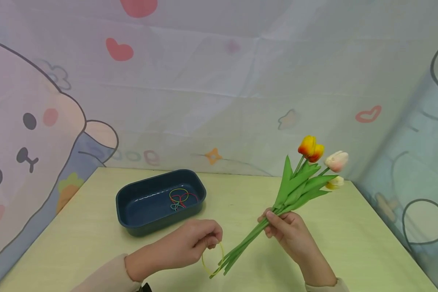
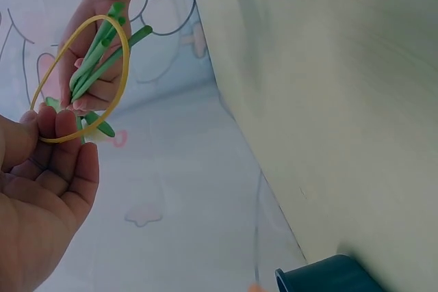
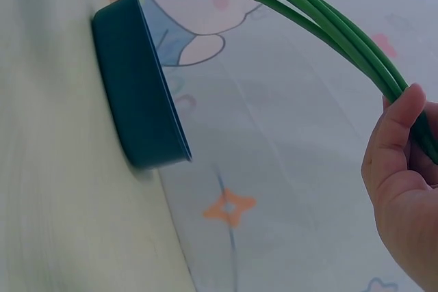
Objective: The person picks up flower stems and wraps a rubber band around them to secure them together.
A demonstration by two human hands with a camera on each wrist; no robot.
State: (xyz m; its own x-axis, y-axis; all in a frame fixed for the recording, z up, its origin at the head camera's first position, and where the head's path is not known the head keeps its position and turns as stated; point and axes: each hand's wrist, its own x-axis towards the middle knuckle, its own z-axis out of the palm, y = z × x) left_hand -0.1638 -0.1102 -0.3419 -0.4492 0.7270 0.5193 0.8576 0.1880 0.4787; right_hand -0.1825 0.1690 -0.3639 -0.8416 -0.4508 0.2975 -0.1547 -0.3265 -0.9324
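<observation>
My right hand [image 1: 284, 229] grips a bunch of artificial tulips [image 1: 306, 178] by the green stems [image 1: 246, 245], held slanted above the table with the orange, pink and pale blooms up to the right. My left hand [image 1: 195, 243] pinches a yellow rubber band [image 1: 212, 261] right at the stem ends. In the left wrist view the yellow band [image 2: 82, 76] forms a loop in front of the stem tips [image 2: 99, 59], with the left fingers [image 2: 58, 148] pinching its lower edge. The right wrist view shows the stems [image 3: 321, 22] running into my right hand [image 3: 404, 176].
A dark blue rectangular tray [image 1: 131, 202] stands on the pale table [image 1: 95, 235] left of centre, with several coloured rubber bands [image 1: 180, 198] inside. A cartoon-printed cloth backdrop [image 1: 219, 81] surrounds the table on three sides.
</observation>
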